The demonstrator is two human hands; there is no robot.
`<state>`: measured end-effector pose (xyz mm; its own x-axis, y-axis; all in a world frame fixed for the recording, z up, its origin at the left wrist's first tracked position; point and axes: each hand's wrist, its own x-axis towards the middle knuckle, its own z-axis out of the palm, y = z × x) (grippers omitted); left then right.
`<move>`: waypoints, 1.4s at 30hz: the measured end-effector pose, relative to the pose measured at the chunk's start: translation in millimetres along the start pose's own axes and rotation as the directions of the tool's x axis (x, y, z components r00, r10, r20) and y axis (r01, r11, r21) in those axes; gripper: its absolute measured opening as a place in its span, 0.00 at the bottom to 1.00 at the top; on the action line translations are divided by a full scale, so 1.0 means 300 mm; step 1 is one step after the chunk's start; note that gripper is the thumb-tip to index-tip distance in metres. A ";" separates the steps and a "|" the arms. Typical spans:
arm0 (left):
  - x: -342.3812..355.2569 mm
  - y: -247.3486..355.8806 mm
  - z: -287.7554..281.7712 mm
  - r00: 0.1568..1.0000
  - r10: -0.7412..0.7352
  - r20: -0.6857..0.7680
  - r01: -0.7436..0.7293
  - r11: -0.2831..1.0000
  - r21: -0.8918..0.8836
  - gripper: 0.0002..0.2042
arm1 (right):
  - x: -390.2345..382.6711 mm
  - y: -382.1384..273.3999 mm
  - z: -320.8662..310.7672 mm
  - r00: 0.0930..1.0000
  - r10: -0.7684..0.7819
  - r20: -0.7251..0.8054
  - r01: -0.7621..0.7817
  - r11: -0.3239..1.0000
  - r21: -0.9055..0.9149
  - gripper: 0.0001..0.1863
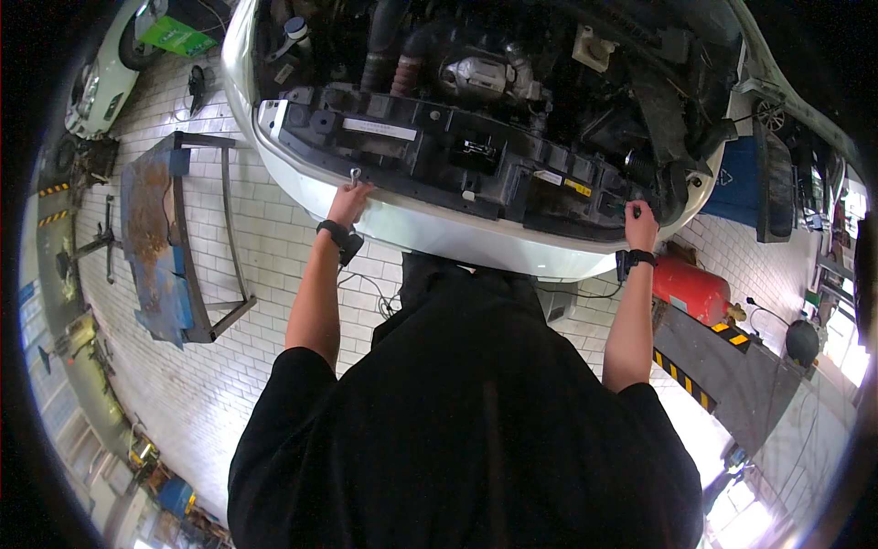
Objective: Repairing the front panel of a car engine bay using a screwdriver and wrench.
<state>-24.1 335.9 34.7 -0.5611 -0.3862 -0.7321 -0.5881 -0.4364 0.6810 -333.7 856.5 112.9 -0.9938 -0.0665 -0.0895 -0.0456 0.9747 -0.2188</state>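
At the front edge of a car's open engine bay, my left hand [347, 203] is closed on a small silver wrench [355, 174], whose ring-like end points up past the fingers. The hand rests by the pale front bumper [439, 224]. Further right, my right hand [643, 227] is closed, with its fingertips pinched at the right end of the black radiator cover [430, 178]. Something small and dark shows at those fingertips, too small to name. Each wrist wears a black strapped device.
Behind the cover lies the engine [480, 75] with hoses. A rusty-topped metal table [151, 215] stands on the tiled floor to the left. On the right are a red tank [690, 288], a striped grey ramp [732, 366] and cables.
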 end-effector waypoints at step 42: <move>0.003 -0.013 -0.016 0.999 -0.032 0.023 0.032 0.999 -0.015 0.14 | 0.001 -0.038 0.000 0.998 0.031 -0.050 -0.026 0.996 0.090 0.22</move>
<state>-19.6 333.2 31.2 -0.5552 -0.3533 -0.7530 -0.5969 -0.4612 0.6565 -333.5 845.4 115.3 -0.9985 -0.0260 -0.0477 -0.0103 0.9529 -0.3030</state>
